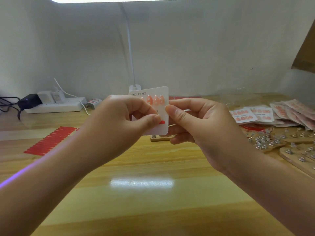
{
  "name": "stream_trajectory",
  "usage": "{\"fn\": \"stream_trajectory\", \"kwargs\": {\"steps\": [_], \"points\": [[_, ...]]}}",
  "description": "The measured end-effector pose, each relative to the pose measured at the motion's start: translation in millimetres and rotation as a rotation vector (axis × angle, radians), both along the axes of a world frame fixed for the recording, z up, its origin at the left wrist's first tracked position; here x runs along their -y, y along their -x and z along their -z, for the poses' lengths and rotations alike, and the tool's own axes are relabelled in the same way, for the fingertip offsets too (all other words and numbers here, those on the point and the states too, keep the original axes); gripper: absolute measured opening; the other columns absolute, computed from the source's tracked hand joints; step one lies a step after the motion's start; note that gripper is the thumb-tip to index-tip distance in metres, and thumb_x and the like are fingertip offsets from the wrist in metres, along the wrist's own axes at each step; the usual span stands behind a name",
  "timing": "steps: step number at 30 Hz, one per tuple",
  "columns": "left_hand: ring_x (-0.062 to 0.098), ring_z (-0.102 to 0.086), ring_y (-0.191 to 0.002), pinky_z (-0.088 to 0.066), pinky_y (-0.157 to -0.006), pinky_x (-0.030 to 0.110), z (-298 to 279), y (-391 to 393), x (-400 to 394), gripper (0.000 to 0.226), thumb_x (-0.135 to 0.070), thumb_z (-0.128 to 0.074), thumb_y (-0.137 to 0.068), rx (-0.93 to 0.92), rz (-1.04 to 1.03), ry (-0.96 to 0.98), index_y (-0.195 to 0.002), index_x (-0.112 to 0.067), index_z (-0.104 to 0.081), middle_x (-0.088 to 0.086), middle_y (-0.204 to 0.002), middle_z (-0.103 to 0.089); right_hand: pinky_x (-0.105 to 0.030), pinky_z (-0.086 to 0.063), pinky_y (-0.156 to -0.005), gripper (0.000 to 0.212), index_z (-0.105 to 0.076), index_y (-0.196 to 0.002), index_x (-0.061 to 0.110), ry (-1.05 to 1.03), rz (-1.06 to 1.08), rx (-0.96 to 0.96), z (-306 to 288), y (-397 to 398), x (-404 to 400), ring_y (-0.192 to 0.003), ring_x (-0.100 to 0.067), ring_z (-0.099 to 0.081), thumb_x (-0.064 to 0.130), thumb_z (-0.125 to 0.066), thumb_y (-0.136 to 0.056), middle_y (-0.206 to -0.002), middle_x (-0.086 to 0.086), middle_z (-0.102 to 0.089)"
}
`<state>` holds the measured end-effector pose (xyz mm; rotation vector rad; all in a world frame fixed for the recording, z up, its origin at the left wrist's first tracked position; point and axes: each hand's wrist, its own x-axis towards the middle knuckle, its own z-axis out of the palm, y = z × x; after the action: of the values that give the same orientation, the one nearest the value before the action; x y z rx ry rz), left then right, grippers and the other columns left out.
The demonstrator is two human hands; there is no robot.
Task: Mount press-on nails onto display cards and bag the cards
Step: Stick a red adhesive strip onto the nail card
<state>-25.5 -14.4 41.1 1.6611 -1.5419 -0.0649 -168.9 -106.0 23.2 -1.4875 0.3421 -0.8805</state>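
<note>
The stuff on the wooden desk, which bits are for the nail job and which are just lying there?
For the job:
white display card with pink nails
red sticker strips
bagged pink nail cards
loose silvery nails

Just lying about:
white power strip
black plug adapter
white lamp stem

The card point(162, 106) is white, with small black letters at its top and a row of pink nails point(154, 99) with shiny white spots. Low on it sits one small red sticker point(162, 122). The table point(153, 167) is yellow wood with pale stripes. Near its left edge lies a sheet of red strips point(51, 140). At the back left is a white power strip point(56, 105) with a black plug point(29, 101). Near the right edge lie white cards with pink nails point(243, 115) and silver bits point(265, 142).
</note>
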Motion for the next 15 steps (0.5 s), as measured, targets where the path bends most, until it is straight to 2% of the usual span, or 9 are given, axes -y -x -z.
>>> {"fn": "stream_trajectory", "kwargs": {"steps": [6, 10, 13, 15], "points": [[-0.011, -0.047, -0.042, -0.031, -0.045, -0.001, -2.0, 3.6, -0.8, 0.011, -0.024, -0.071, -0.082, 0.051, 0.008, 0.012, -0.072, -0.023, -0.069, -0.029, -0.042, -0.048, -0.021, -0.053, -0.054, 0.014, -0.071, -0.097, 0.013, 0.029, -0.031, -0.043, 1.0, 1.3, 1.6, -0.069, -0.019, -0.073, 0.011, -0.069, -0.084, -0.080, -0.008, -0.076], [-0.013, -0.046, -0.042, -0.031, -0.045, -0.002, -1.8, 3.9, -0.8, 0.012, -0.025, -0.072, -0.080, 0.072, -0.002, 0.017, -0.069, -0.026, -0.067, -0.031, -0.042, -0.047, -0.020, -0.055, -0.058, 0.029, -0.072, -0.093, 0.015, 0.055, -0.059, -0.055, 0.1, 2.1, 1.5, -0.072, -0.015, -0.073, 0.020, -0.077, -0.065, -0.081, -0.004, -0.076], [-0.011, -0.049, -0.045, -0.033, -0.047, 0.000, -2.3, 1.7, -1.7, 0.008, -0.029, -0.071, -0.077, 0.065, -0.002, -0.006, -0.070, -0.030, -0.068, -0.030, -0.047, -0.053, -0.021, -0.055, -0.058, 0.027, -0.074, -0.087, 0.017, 0.041, -0.058, -0.033, 1.4, 1.2, 1.4, -0.070, -0.015, -0.072, 0.021, -0.077, -0.060, -0.079, -0.005, -0.076], [-0.006, -0.057, -0.054, -0.040, -0.052, 0.003, -4.2, -2.2, -1.9, 0.004, -0.036, -0.068, -0.073, 0.029, 0.002, -0.025, -0.070, -0.034, -0.069, -0.026, -0.059, -0.063, -0.021, -0.056, -0.059, 0.021, -0.074, -0.085, 0.016, 0.029, -0.060, -0.028, 1.7, 0.3, 2.5, -0.069, -0.015, -0.072, 0.014, -0.078, -0.065, -0.078, -0.006, -0.076]]}}
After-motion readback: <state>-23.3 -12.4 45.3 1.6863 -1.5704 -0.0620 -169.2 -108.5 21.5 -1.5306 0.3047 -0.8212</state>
